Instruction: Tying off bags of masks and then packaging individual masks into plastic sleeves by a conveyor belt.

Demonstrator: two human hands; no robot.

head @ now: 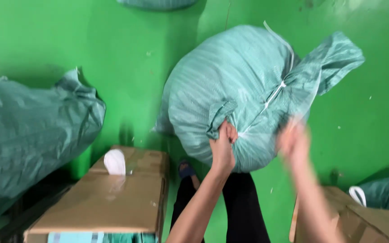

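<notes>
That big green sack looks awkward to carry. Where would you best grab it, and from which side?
Probably at the bunched fabric. The left hand already grips a gathered fold low on the sack, coming from below. The tied neck at upper right, cinched by a white cord, offers a second narrow handle. The rest is round and taut, with little to pinch. The right hand is blurred.
</notes>
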